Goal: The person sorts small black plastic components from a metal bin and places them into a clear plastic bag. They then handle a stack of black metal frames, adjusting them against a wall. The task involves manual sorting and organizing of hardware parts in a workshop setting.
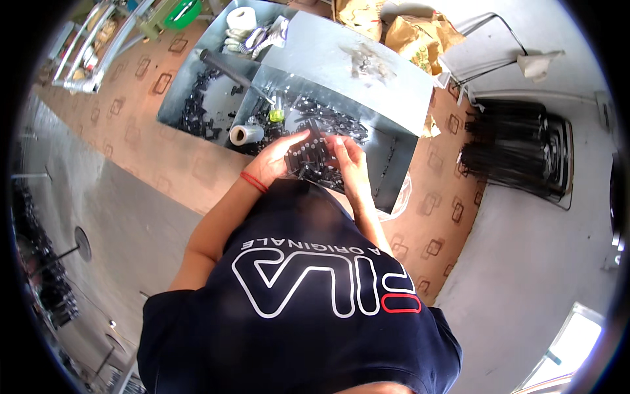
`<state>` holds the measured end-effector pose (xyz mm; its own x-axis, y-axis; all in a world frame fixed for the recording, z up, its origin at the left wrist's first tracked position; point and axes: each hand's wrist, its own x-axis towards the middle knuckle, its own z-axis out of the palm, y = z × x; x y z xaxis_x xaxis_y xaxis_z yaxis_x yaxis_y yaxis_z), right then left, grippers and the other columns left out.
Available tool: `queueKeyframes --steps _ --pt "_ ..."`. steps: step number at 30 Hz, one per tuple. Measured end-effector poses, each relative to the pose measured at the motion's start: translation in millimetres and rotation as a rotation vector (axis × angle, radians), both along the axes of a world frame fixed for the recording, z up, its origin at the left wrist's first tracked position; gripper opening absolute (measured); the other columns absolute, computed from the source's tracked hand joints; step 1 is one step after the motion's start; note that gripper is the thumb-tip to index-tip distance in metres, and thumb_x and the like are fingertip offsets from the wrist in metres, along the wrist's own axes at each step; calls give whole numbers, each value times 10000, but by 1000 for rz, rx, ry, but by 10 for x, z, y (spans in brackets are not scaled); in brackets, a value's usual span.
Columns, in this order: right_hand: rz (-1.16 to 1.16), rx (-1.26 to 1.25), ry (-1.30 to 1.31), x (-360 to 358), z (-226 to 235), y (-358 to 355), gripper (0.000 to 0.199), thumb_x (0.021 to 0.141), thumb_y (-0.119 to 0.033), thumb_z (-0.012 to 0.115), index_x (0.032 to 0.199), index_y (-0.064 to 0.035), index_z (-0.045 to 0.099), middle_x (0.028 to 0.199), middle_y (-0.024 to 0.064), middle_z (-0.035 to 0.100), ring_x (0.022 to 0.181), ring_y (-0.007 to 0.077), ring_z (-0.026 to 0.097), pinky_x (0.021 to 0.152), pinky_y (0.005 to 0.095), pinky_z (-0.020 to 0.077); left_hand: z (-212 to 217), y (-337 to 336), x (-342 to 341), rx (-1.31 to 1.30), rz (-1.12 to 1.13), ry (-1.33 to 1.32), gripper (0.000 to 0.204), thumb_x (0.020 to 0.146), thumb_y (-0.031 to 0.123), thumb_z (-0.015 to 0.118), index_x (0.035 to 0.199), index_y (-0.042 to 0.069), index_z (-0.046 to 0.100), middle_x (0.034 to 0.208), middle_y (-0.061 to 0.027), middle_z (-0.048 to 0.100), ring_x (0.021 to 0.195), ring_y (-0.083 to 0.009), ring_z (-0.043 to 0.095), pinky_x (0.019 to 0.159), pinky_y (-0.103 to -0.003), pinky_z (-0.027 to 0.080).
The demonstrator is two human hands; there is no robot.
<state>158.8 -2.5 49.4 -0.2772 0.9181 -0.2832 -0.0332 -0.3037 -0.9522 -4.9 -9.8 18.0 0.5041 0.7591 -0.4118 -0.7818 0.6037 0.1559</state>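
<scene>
Both my hands are at the near edge of a grey metal tray (394,171) full of small black parts. My left hand (279,157), with a red band at the wrist, and my right hand (348,161) together grip a bunch of short black rod-like parts (310,156) held between them. More loose black parts (328,121) lie in the tray just beyond my fingers.
A roll of clear film (247,134) and a small yellow-green bottle (277,113) sit in the tray. A second tray compartment (180,98) at the left holds black parts and a dark rod. Brown paper bags (420,36) lie behind. A stack of black rods (512,148) is at the right.
</scene>
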Motion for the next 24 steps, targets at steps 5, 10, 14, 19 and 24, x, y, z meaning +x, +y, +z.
queueKeyframes --steps 5,10,14,19,24 --pt "40 -7 -55 -14 22 -35 170 887 -173 469 947 -37 550 961 23 586 798 68 520 639 215 447 -207 -45 -11 59 4 -26 290 888 175 448 1075 -40 497 1015 -135 580 911 -209 589 814 -332 487" --pt "63 -9 -30 37 1 -36 153 855 -84 477 969 -8 543 950 41 587 758 72 535 633 217 461 -222 -89 9 82 71 78 322 899 195 413 1093 -53 482 1019 -143 576 908 -211 590 814 -337 486" --pt "138 25 -38 101 -20 -17 165 827 -40 502 974 22 540 915 65 587 709 82 544 611 228 475 -146 -146 31 119 159 31 366 915 235 364 1097 -63 474 1021 -159 572 903 -220 592 806 -350 491" --pt "197 38 -6 188 -95 53 180 797 -6 536 974 26 541 861 63 576 695 88 549 605 222 482 6 -167 119 110 253 6 500 932 343 263 1133 -78 442 1082 -209 533 947 -271 570 818 -381 485" --pt "241 14 42 260 -71 75 196 789 11 548 984 8 536 813 51 545 679 90 541 610 212 483 -104 -195 193 218 309 -51 644 905 468 217 1190 -84 386 1176 -249 455 1064 -321 492 905 -422 414"
